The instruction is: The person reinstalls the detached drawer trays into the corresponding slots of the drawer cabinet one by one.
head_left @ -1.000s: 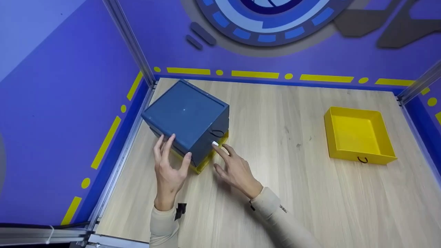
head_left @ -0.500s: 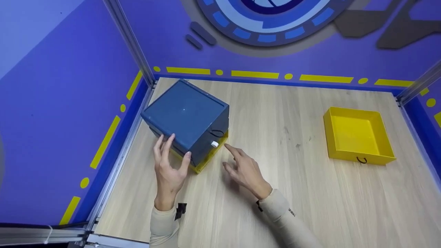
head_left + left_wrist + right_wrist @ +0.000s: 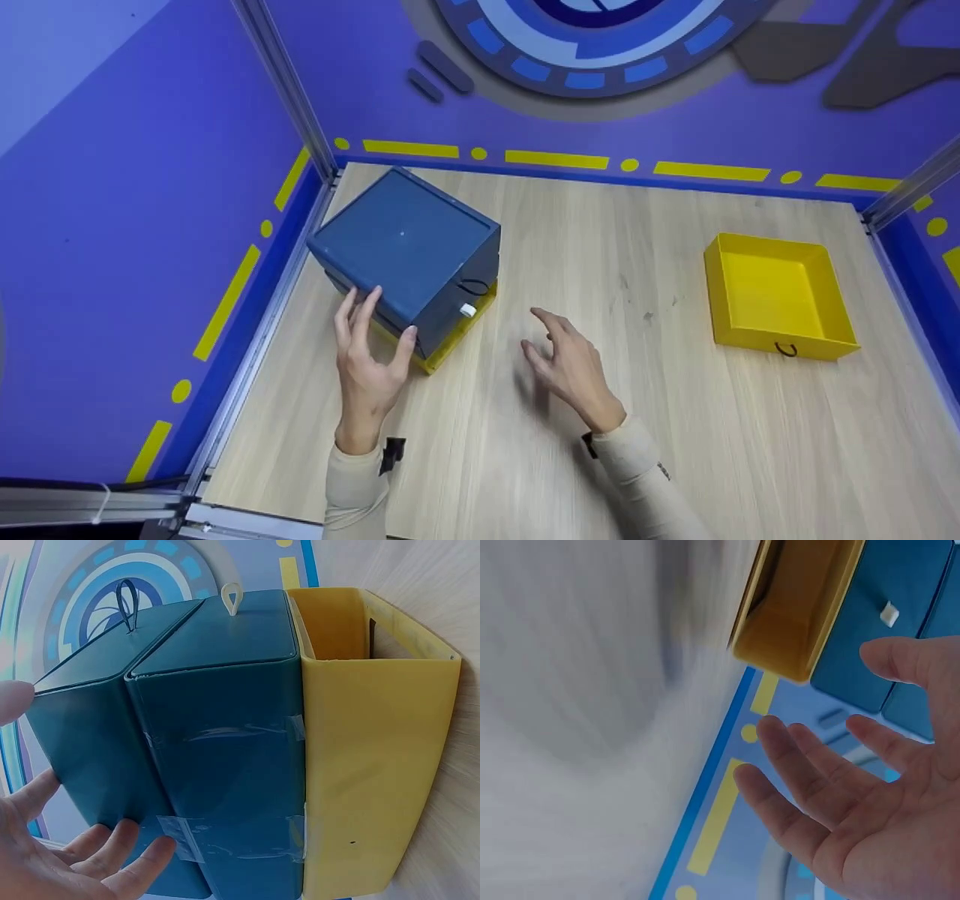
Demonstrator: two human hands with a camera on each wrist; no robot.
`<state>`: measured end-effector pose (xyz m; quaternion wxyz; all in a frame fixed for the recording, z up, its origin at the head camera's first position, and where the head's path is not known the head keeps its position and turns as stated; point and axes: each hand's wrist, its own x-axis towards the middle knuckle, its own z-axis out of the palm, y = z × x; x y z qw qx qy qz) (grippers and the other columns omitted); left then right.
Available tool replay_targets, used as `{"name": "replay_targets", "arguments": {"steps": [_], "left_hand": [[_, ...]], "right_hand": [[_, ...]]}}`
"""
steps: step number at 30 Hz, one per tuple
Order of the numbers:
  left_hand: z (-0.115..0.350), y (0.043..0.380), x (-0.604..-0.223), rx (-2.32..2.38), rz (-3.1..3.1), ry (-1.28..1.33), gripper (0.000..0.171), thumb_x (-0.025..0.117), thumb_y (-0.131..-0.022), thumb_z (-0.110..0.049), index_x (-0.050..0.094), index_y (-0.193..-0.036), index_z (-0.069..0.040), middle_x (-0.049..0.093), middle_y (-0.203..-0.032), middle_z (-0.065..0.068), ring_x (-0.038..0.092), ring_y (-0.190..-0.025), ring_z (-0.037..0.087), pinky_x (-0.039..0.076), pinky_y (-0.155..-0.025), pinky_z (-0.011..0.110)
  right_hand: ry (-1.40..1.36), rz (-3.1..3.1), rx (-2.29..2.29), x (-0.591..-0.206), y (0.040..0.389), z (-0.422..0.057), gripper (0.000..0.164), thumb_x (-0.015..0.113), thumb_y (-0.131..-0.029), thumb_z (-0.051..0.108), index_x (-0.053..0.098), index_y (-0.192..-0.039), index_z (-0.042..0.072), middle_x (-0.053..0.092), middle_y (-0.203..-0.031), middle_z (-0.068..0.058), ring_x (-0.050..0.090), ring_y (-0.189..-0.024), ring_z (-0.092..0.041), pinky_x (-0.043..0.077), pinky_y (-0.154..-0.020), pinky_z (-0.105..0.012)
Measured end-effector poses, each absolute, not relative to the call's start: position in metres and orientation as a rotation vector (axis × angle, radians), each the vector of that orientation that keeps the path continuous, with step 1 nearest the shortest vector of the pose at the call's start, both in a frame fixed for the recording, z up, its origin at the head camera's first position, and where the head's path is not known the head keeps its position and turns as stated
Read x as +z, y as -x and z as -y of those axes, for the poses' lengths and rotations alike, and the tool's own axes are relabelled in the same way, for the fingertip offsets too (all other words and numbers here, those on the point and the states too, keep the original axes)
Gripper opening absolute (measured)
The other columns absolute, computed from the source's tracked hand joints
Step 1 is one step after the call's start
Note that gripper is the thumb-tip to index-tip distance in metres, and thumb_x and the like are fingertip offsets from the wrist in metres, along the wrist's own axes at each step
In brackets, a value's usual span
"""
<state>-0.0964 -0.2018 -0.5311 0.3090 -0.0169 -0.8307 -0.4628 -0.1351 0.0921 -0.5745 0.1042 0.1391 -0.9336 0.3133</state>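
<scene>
Five spread fingers of the left hand (image 3: pixel 371 375) lie against the near left side of the drawer stack, fingertips touching the upper blue drawer box (image 3: pixel 401 234), with the thumb by its near corner. The right hand (image 3: pixel 574 371) I see with its fingers loosely spread, pinching nothing, above the tabletop (image 3: pixel 675 420) and just apart from the stack's front. From my end the stack stands at the left of the table, turned so that its front faces toward the right hand. My left wrist view shows the upper box with a black pull loop (image 3: pixel 131 625), the lower blue drawer box (image 3: pixel 225 780) beneath it with a white pull loop (image 3: pixel 232 607), and the yellow bottom box (image 3: pixel 375 765) under both, its front open. Clear tape (image 3: pixel 180 836) crosses the seam between the two blue boxes. Well apart from the stack, at the right of the table, I have a loose yellow drawer (image 3: pixel 776 292) standing upright, a dark loop (image 3: pixel 787 355) on its near wall. Light sleeves (image 3: pixel 356 480) cover both forearms, and beyond the tabletop rise blue-purple walls (image 3: pixel 150 225) with yellow dashes (image 3: pixel 556 160) along their lower edge.
</scene>
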Motion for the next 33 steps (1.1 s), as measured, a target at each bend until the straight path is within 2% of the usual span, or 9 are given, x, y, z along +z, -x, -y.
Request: {"name": "replay_targets", "arguments": {"steps": [4, 10, 16, 22, 26, 29, 33], "left_hand": [[0.202, 0.096, -0.531, -1.219, 2.189, 0.045, 0.069, 0.083, -0.091, -0.019, 0.057, -0.154, -0.011, 0.038, -0.163, 0.026, 0.049, -0.146, 0.045, 0.043, -0.116, 0.066], [0.201, 0.096, -0.531, -1.23, 2.184, 0.041, 0.068, 0.083, -0.091, -0.018, 0.057, -0.153, -0.012, 0.038, -0.163, 0.026, 0.048, -0.146, 0.046, 0.043, -0.116, 0.067], [0.201, 0.097, -0.531, -1.224, 2.18, 0.049, 0.068, 0.083, -0.09, -0.017, 0.057, -0.153, -0.011, 0.038, -0.163, 0.026, 0.049, -0.146, 0.047, 0.043, -0.115, 0.067], [0.202, 0.097, -0.53, -1.221, 2.179, 0.049, 0.068, 0.083, -0.09, -0.018, 0.057, -0.153, -0.011, 0.038, -0.163, 0.026, 0.049, -0.146, 0.046, 0.043, -0.115, 0.067], [0.202, 0.097, -0.531, -1.223, 2.178, 0.052, 0.068, 0.083, -0.09, -0.018, 0.057, -0.153, -0.012, 0.038, -0.163, 0.025, 0.049, -0.146, 0.046, 0.043, -0.116, 0.066], [0.202, 0.097, -0.531, -1.223, 2.181, 0.053, 0.068, 0.083, -0.09, -0.018, 0.057, -0.153, -0.012, 0.039, -0.163, 0.026, 0.047, -0.147, 0.046, 0.041, -0.117, 0.066], [0.201, 0.096, -0.532, -1.223, 2.184, 0.051, 0.068, 0.083, -0.091, -0.019, 0.057, -0.153, -0.012, 0.038, -0.163, 0.025, 0.046, -0.148, 0.045, 0.039, -0.12, 0.064]], "right_hand": [[-0.398, 2.71, 0.925, -0.575, 0.136, -0.102, 0.053, 0.075, -0.098, 0.03, 0.063, -0.146, 0.012, 0.073, -0.131, -0.017, 0.076, -0.099, -0.035, 0.061, -0.072, -0.054], [-0.361, 2.707, 0.939, -0.578, 0.136, -0.118, 0.055, 0.077, -0.097, 0.028, 0.061, -0.147, 0.011, 0.077, -0.118, -0.019, 0.075, -0.09, -0.037, 0.059, -0.068, -0.054], [-0.288, 2.715, 0.897, -0.579, 0.136, -0.136, 0.056, 0.078, -0.096, 0.027, 0.061, -0.147, 0.007, 0.077, -0.117, -0.021, 0.076, -0.096, -0.04, 0.06, -0.07, -0.057], [-0.225, 2.72, 0.838, -0.576, 0.139, -0.158, 0.056, 0.078, -0.096, 0.026, 0.062, -0.145, 0.005, 0.077, -0.116, -0.023, 0.076, -0.094, -0.041, 0.059, -0.069, -0.056], [-0.199, 2.725, 0.798, -0.576, 0.142, -0.174, 0.056, 0.078, -0.096, 0.025, 0.061, -0.145, 0.003, 0.077, -0.117, -0.024, 0.07, -0.076, -0.038, 0.057, -0.063, -0.056], [-0.199, 2.724, 0.749, -0.578, 0.143, -0.185, 0.055, 0.078, -0.096, 0.023, 0.061, -0.144, 0.001, 0.077, -0.116, -0.025, 0.06, -0.062, -0.033, 0.054, -0.057, -0.054], [-0.198, 2.697, 0.714, -0.58, 0.143, -0.201, 0.054, 0.079, -0.095, 0.02, 0.062, -0.142, 0.0, 0.078, -0.113, -0.025, 0.062, -0.062, -0.035, 0.053, -0.055, -0.054]]}}
